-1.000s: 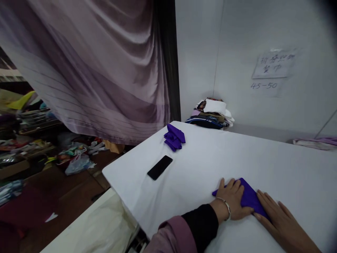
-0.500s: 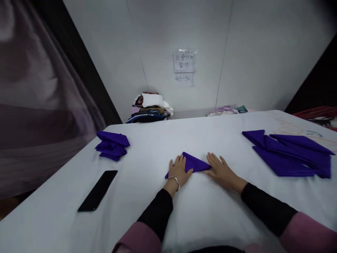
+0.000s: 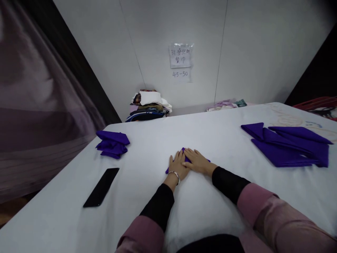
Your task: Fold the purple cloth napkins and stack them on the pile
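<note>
A small purple cloth (image 3: 187, 159), folded to a triangle, lies on the white-covered table (image 3: 147, 147), mostly hidden beneath both hands. My left hand (image 3: 178, 166), with a silver bracelet at the wrist, rests flat on its left part, fingers spread. Flat on the cloth's middle and right part is my right hand (image 3: 196, 161), its fingers stretched out and its near side touching my left hand. Only the cloth's top tip, left corner and right corner show.
Bunched purple cloth (image 3: 112, 144) sits at the table's left, with a black flat object (image 3: 102, 187) nearer me. More folded purple cloths (image 3: 289, 146) lie at the right. Behind the table are stacked clothes (image 3: 149, 105) and a wall with a paper sign (image 3: 180, 58).
My right hand has moved left from the cloth's right corner onto its middle, beside my left hand. The left hand stays on the cloth. The view has shifted slightly.
</note>
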`<move>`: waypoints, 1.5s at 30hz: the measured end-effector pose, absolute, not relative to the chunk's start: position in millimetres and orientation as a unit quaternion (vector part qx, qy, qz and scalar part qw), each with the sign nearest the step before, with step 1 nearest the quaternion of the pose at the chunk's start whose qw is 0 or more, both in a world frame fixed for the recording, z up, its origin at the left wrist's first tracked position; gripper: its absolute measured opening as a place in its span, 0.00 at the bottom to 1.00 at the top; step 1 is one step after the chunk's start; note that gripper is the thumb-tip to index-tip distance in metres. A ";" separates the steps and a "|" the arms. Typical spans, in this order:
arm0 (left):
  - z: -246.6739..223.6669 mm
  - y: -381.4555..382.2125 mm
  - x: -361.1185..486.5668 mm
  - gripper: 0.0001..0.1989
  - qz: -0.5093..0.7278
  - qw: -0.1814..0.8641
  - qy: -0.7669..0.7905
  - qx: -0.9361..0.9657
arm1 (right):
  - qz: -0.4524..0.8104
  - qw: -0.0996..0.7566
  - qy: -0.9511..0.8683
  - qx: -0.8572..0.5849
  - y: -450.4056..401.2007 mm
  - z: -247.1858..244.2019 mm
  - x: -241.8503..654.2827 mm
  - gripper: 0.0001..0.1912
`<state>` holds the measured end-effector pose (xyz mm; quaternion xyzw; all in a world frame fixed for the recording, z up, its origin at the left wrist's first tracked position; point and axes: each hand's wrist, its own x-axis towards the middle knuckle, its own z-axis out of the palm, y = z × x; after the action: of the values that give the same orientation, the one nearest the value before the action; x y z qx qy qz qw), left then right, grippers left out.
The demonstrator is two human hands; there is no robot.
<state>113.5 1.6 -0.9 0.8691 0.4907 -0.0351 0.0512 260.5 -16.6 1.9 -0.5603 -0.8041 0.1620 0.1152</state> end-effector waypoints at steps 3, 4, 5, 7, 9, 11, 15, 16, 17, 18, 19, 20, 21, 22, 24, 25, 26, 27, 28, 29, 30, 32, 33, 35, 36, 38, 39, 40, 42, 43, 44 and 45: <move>1.0 2.4 112.4 0.36 -0.026 0.073 0.487 0.870 | 0.161 0.114 -0.806 -0.558 -17.9 3.1 261.4 0.42; 1.6 2.5 110.5 0.36 -0.020 0.079 0.484 0.871 | 0.159 0.113 -0.806 -0.559 -18.2 3.8 261.1 0.42; 1.9 2.3 107.5 0.36 -0.014 0.082 0.483 0.872 | 0.155 0.110 -0.806 -0.560 -18.3 4.3 260.7 0.42; 2.4 0.7 97.9 0.35 -0.003 0.080 0.489 0.869 | 0.147 0.103 -0.808 -0.562 -18.5 4.6 259.9 0.42; 2.6 -2.8 84.2 0.36 0.007 0.074 0.503 0.861 | 0.136 0.097 -0.809 -0.563 -18.7 4.2 259.6 0.42; 2.9 -8.0 68.3 0.38 0.009 0.076 0.521 0.850 | 0.127 0.093 -0.811 -0.563 -19.0 3.4 259.5 0.43; 2.5 -19.1 37.9 0.38 0.019 0.089 0.568 0.818 | 0.115 0.087 -0.814 -0.563 -20.2 2.4 259.7 0.43; 2.2 -21.5 31.6 0.36 0.033 0.089 0.583 0.807 | 0.113 0.088 -0.814 -0.563 -20.6 2.3 259.8 0.43; 2.1 -23.8 26.2 0.34 0.054 0.087 0.601 0.793 | 0.112 0.088 -0.815 -0.562 -20.9 2.1 260.0 0.43; 2.2 -26.1 21.7 0.32 0.075 0.084 0.618 0.778 | 0.111 0.088 -0.816 -0.561 -21.2 1.9 260.2 0.43; 2.7 -28.4 18.2 0.30 0.097 0.079 0.632 0.765 | 0.111 0.088 -0.816 -0.560 -21.3 1.7 260.4 0.43; 3.6 -30.9 15.9 0.28 0.114 0.073 0.641 0.755 | 0.111 0.087 -0.817 -0.560 -21.4 1.4 260.6 0.43; 4.8 -33.5 14.7 0.26 0.126 0.066 0.643 0.752 | 0.110 0.085 -0.816 -0.560 -21.3 1.1 260.7 0.44; 6.3 -36.2 14.6 0.24 0.132 0.061 0.637 0.757 | 0.109 0.085 -0.817 -0.560 -21.2 0.8 260.7 0.44; 9.4 -40.7 17.3 0.22 0.133 0.055 0.609 0.780 | 0.108 0.084 -0.817 -0.560 -20.9 0.3 260.6 0.44; 10.7 -42.2 19.7 0.22 0.131 0.054 0.593 0.793 | 0.108 0.083 -0.817 -0.561 -20.8 0.3 260.5 0.44; 11.8 -42.9 22.5 0.21 0.128 0.053 0.579 0.803 | 0.109 0.082 -0.816 -0.561 -20.9 0.5 260.4 0.44; 12.7 -42.7 25.4 0.20 0.126 0.051 0.569 0.811 | 0.110 0.081 -0.817 -0.560 -21.0 0.8 260.4 0.44; 13.4 -41.7 28.1 0.18 0.124 0.048 0.564 0.815 | 0.112 0.081 -0.817 -0.560 -21.3 1.2 260.5 0.44; 13.9 -40.2 30.7 0.17 0.122 0.044 0.563 0.816 | 0.113 0.080 -0.818 -0.558 -21.5 1.8 260.6 0.44; 14.4 -38.2 32.9 0.16 0.121 0.040 0.563 0.816 | 0.112 0.081 -0.819 -0.556 -21.8 2.3 260.8 0.44; 15.4 -34.2 36.1 0.14 0.120 0.032 0.567 0.814 | 0.111 0.083 -0.821 -0.553 -21.9 3.4 261.1 0.44; 16.0 -32.6 37.2 0.14 0.120 0.027 0.570 0.813 | 0.110 0.085 -0.822 -0.552 -21.9 4.0 261.3 0.45; 17.8 -30.8 38.5 0.14 0.116 0.021 0.575 0.810 | 0.110 0.091 -0.824 -0.549 -21.8 5.3 261.5 0.46; 18.9 -30.6 38.7 0.13 0.115 0.018 0.577 0.809 | 0.111 0.094 -0.824 -0.548 -21.8 6.2 261.5 0.46; 21.5 -31.1 38.4 0.14 0.113 0.017 0.576 0.810 | 0.115 0.103 -0.824 -0.545 -22.3 8.3 261.5 0.47; 22.6 -31.4 37.6 0.14 0.113 0.016 0.574 0.811 | 0.118 0.108 -0.824 -0.544 -22.6 9.5 261.5 0.48; 23.3 -31.5 36.4 0.14 0.115 0.016 0.570 0.813 | 0.121 0.113 -0.824 -0.542 -22.9 10.6 261.5 0.48; 22.8 -29.9 33.1 0.15 0.121 0.020 0.562 0.818 | 0.118 0.126 -0.826 -0.537 -22.9 12.3 261.4 0.47; 21.6 -27.9 31.5 0.15 0.124 0.024 0.564 0.816 | 0.115 0.133 -0.827 -0.534 -22.5 12.8 261.3 0.47; 19.9 -24.9 30.5 0.17 0.135 0.045 0.575 0.806 | 0.110 0.140 -0.829 -0.531 -21.7 13.1 261.3 0.46; 18.0 -21.0 30.4 0.20 0.152 0.079 0.588 0.791 | 0.104 0.144 -0.830 -0.528 -20.8 13.1 261.1 0.46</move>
<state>30.4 -21.0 18.0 0.7907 0.5877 0.1521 0.0791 261.1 -20.8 13.1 -0.5285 -0.8301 0.1042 0.1444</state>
